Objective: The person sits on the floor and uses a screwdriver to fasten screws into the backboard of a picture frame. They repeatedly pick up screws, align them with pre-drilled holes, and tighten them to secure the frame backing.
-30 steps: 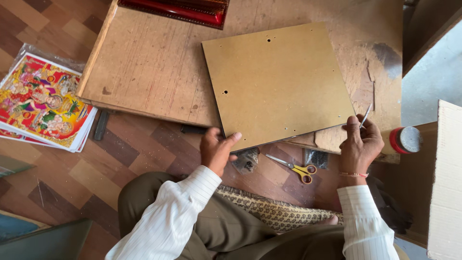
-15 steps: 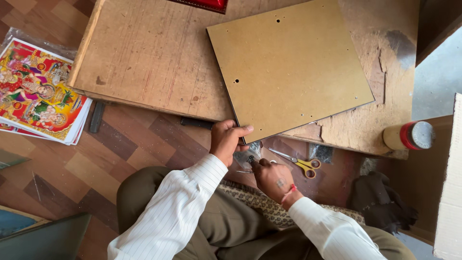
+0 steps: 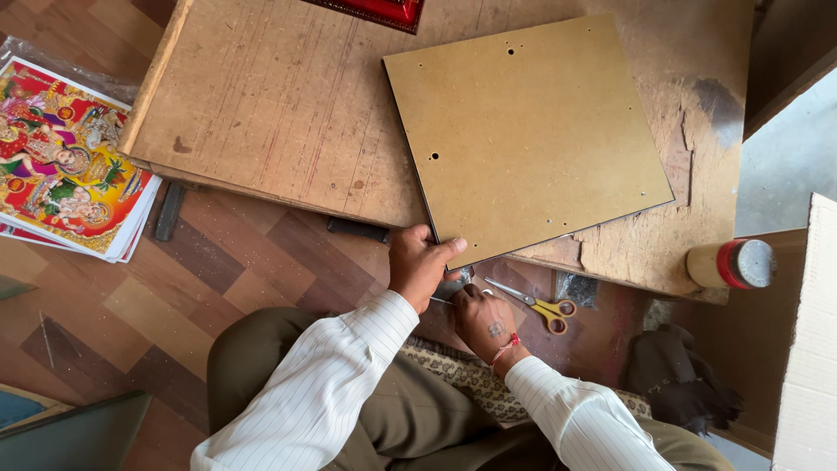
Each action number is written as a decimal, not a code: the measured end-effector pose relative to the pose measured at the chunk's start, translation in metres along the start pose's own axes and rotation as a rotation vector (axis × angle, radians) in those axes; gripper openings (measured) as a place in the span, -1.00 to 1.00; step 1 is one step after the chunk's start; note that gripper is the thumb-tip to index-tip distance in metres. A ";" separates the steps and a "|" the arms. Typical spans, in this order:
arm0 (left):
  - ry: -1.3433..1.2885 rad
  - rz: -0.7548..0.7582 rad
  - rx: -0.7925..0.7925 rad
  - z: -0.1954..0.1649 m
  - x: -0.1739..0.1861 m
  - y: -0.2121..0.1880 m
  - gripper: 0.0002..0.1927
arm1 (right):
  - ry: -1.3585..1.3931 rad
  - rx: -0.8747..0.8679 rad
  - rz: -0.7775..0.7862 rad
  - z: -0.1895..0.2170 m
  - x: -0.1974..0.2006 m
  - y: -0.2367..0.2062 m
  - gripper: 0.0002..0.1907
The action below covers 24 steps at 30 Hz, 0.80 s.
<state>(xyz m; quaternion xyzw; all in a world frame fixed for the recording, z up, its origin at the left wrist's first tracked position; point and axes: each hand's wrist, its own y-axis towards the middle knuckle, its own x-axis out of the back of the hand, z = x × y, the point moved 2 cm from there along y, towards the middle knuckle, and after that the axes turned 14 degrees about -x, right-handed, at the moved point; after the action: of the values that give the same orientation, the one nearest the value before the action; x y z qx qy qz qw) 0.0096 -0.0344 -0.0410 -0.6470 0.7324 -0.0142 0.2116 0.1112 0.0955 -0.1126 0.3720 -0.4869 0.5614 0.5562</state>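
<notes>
At about nine o'clock we see a stack of colourful printed pictures (image 3: 65,170) lying on the wooden floor (image 3: 113,305), just beside the left edge of the low wooden surface (image 3: 279,113). On that surface, toward one o'clock, lies a flat brown backing board (image 3: 532,139), tilted a little, its near corner jutting past the surface's front edge. Our left hand (image 3: 418,266) grips that near corner at roughly six o'clock, thumb laid on top of the board and the other fingers curled under it. Just to the right and lower, our right hand (image 3: 484,318) sits clenched below the board's edge, close against the left hand; we cannot tell what it pinches, as the fingertips are hidden. Beside it at five o'clock a pair of yellow-handled scissors (image 3: 536,305) lies on the floor, apart from the hand. Farther right, at three o'clock, a red-and-cream bottle (image 3: 732,264) lies on its side near the surface's right corner, with a pale cardboard box (image 3: 806,349) at the frame's edge.
</notes>
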 end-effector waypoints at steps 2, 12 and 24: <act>0.009 -0.003 0.007 0.000 0.000 0.001 -0.86 | 0.014 -0.021 0.028 0.000 0.000 0.001 -0.86; 0.062 0.022 0.047 -0.004 -0.001 0.001 -0.83 | -0.021 0.019 0.024 -0.004 0.000 0.001 -0.90; 0.023 0.012 0.001 0.002 0.000 0.005 -0.87 | 0.010 -0.027 0.064 -0.003 0.005 0.004 -0.89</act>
<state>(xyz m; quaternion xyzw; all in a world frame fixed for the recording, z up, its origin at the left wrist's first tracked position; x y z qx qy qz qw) 0.0057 -0.0326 -0.0441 -0.6424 0.7385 -0.0209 0.2037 0.1075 0.0995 -0.1093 0.3461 -0.5033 0.5740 0.5453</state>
